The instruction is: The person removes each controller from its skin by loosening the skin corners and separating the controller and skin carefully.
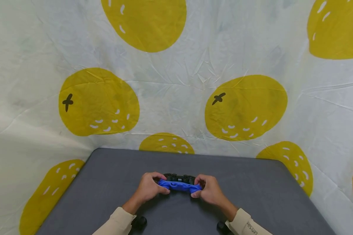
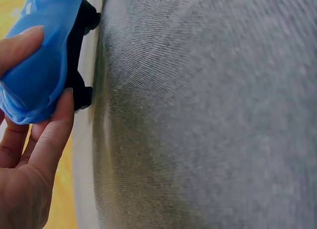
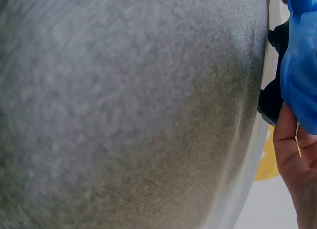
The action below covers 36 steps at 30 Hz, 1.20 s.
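Observation:
Both hands hold a black game controller (image 1: 180,178) in a blue, flexible-looking cover (image 1: 180,186), above the grey tabletop. My left hand (image 1: 148,188) grips its left end, thumb on the near side and fingers toward the far side. On the opposite end, my right hand (image 1: 210,190) grips in much the same way. In the left wrist view, the left thumb lies across the blue cover (image 2: 42,60), and a fingertip touches its edge beside the black controller (image 2: 74,85). The right wrist view shows fingers under the blue cover (image 3: 303,70); that thumb is out of sight there.
A dark grey covered table (image 1: 120,169) lies beneath the hands. Behind it and at its sides hangs a pale cloth (image 1: 170,107) printed with large yellow fruit. A black wrist-worn device (image 1: 139,223) sits by the left sleeve (image 1: 117,222), another (image 1: 223,227) by the right.

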Tool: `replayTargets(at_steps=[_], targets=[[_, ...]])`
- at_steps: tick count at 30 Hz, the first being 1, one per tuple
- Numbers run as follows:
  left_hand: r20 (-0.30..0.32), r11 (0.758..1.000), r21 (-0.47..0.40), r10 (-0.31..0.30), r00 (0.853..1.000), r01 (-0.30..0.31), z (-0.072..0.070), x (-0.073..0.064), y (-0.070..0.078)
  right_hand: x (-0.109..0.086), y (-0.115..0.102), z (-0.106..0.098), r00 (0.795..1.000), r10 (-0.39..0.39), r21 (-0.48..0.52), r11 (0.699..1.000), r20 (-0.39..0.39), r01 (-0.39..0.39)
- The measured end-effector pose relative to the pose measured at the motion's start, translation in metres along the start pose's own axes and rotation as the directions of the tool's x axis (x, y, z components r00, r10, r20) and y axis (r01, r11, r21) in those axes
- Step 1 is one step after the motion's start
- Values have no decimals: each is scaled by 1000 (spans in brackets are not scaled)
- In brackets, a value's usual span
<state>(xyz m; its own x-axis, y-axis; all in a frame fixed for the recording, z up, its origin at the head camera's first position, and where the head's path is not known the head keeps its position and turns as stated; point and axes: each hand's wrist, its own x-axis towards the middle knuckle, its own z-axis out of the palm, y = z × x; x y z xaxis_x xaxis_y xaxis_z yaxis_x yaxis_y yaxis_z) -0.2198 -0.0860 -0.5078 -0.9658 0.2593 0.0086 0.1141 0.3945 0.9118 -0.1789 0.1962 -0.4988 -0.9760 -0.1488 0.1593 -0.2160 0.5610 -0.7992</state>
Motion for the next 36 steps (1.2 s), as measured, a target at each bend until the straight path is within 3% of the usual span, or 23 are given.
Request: replayTargets(at_steps=[6, 11, 18, 36], targets=[[4, 1000, -10, 9, 1000, -9, -1, -1, -3, -1, -1, 1, 999, 31, 16, 999, 31, -31], [36, 997, 48, 62, 997, -64, -1, -3, -5, -3, -1, 1, 997, 61, 61, 996, 52, -64], [76, 988, 63, 134, 988, -139, -5, -5, -2, -3, -3, 3, 996, 83, 87, 993, 17, -85], [85, 930, 210, 290, 953, -301, -6, -6, -1, -5, -7, 9, 995, 94, 76, 993, -15, -93]])
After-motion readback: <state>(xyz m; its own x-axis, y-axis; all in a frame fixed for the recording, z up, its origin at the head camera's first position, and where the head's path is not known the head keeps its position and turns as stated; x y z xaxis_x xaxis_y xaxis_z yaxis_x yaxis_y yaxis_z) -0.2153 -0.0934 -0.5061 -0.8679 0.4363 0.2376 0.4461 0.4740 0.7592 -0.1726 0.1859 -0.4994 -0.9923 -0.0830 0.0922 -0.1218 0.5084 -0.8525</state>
